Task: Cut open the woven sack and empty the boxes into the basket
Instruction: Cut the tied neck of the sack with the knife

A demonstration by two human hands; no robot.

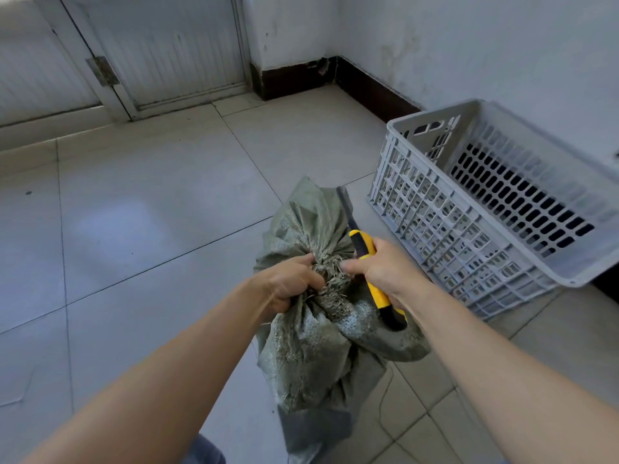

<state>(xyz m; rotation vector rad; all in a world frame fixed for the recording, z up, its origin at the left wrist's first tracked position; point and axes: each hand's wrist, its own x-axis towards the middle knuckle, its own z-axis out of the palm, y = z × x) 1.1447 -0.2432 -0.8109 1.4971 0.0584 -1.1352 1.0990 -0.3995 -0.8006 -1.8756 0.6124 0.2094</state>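
Note:
A grey-green woven sack [311, 356] stands on the tiled floor in front of me, its neck bunched and tied with frayed string [330, 279]. My left hand [288, 283] grips the bunched neck from the left. My right hand [385, 272] is closed around a yellow and black utility knife [363, 246], with the extended blade pointing away from me along the sack's top. Its thumb and fingertips also touch the tied neck. An empty grey plastic basket [435, 209] with slotted walls sits on the floor to the right of the sack. No boxes are visible.
A white wall with a dark skirting board [375, 92] runs behind the basket. A pale door [160, 48] with a hinge stands at the back left. Light floor tiles [150, 212] spread to the left of the sack.

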